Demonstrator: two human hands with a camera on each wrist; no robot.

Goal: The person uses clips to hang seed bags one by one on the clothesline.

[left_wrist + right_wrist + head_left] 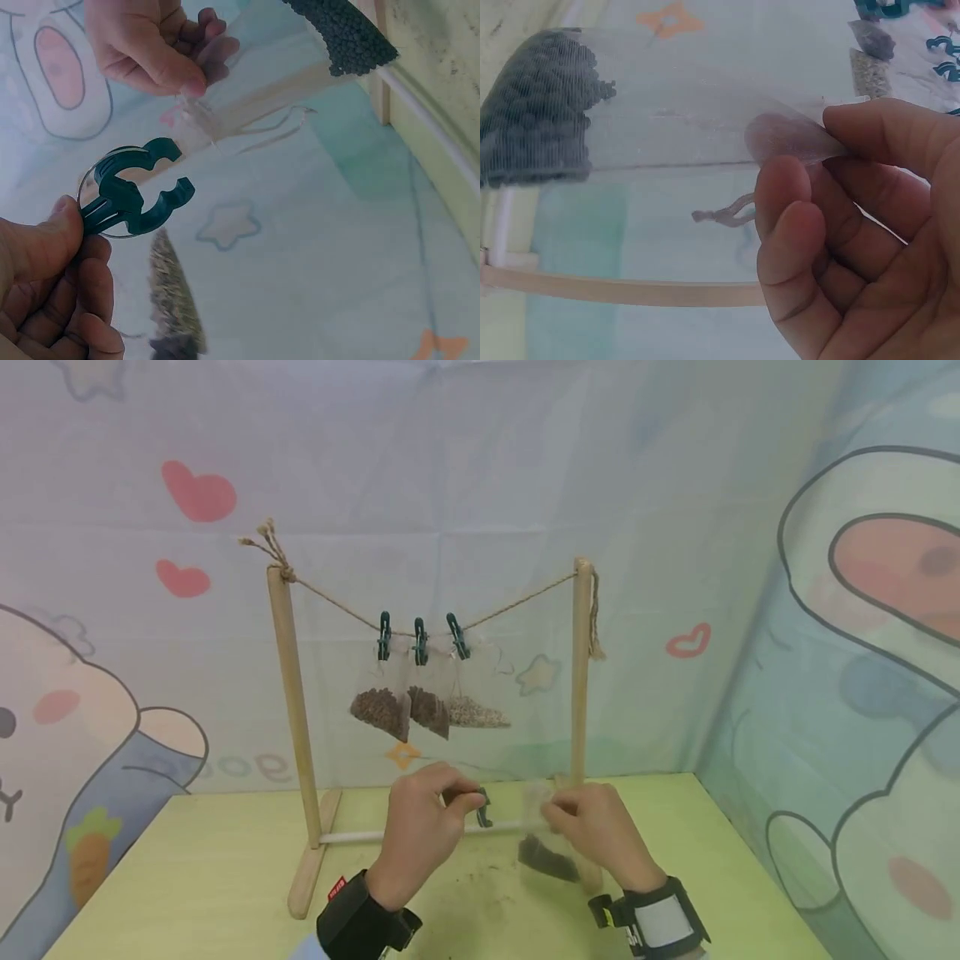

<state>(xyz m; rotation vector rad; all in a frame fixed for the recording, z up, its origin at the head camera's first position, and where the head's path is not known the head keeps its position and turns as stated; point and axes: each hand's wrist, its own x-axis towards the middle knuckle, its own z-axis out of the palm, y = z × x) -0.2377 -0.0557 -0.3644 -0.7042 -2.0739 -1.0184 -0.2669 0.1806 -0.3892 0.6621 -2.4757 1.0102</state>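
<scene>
My left hand [426,827] pinches the handles of a green plastic clip [124,191]; its curved jaws are spread apart in the left wrist view. To the right, my right hand [600,827] pinches the top of a clear bag [675,112]. Dark pellets [540,112] fill the bag's lower end, which hangs below that hand. Behind and above both hands, a rope [525,603] carries three green clips [421,642]. From these hang clear bags, two with brown pellets [381,710] and one with pale grains [476,713].
The rope runs between two wooden posts [294,710] with wooden feet [307,881]. A white rod [352,837] joins the posts low down. The stand is on a yellow-green table [210,860]. A printed cloth [675,485] hangs behind and at the right.
</scene>
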